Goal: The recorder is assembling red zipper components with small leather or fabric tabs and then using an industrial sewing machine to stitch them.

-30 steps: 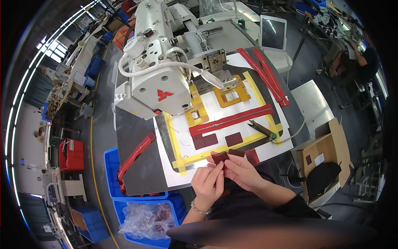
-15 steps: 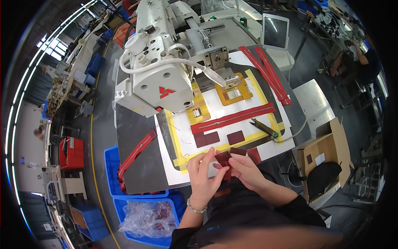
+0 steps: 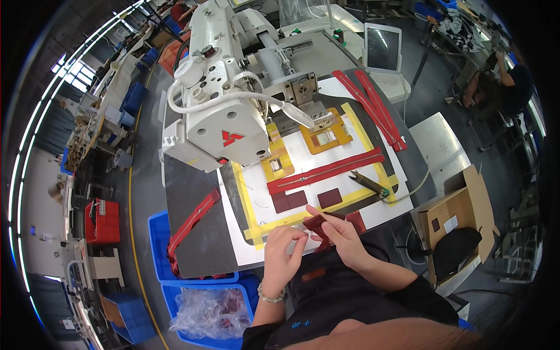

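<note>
My right hand (image 3: 348,244) is closed on dark red leather patches (image 3: 315,224), held over the table's front edge. Just left of it, my left hand (image 3: 281,254) has its thumb and fingertips pinched together; whatever is between them is too small to make out. Beyond my hands, dark red patches (image 3: 290,202) lie on the white sheet, with another patch (image 3: 330,198) to their right. Behind them stretches a red zipper strip (image 3: 326,169). Thread snips (image 3: 368,183) rest at its right end. A glossy red piece (image 3: 355,221) lies beside my right hand.
A white sewing machine (image 3: 224,116) stands over the table, with yellow clamp frames (image 3: 322,139) beneath its head. More red zippers lie at the back right (image 3: 373,111) and left edge (image 3: 195,221). Blue bins (image 3: 158,227) stand lower left, an open carton (image 3: 461,216) at right.
My left hand has drawn away from the patches to the left, and its fingers have come together. The patches stay in my right hand, tilted differently.
</note>
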The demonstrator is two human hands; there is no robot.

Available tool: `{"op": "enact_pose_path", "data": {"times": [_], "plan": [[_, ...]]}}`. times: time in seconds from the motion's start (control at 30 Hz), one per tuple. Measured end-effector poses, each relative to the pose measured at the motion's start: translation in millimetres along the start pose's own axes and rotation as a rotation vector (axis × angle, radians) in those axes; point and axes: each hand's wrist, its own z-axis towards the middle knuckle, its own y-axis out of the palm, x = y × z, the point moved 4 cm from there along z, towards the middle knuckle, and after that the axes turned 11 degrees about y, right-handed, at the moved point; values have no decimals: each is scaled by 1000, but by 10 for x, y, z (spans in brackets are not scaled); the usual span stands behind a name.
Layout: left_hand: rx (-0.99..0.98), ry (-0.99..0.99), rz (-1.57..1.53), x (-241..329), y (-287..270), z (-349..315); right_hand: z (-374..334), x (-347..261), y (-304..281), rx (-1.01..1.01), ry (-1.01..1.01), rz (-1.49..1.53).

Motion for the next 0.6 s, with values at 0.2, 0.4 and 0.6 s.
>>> {"op": "enact_pose_path", "data": {"times": [0.2, 0.4, 0.6], "plan": [[-72, 6, -342, 108, 10, -23, 1, -83, 30, 153, -47, -373], [-48, -44, -539, 86, 186, -197, 18, -124, 6, 244, -394, -599], [-23, -164, -760, 5, 343, -286, 23, -51, -39, 272, -256, -593]]}}
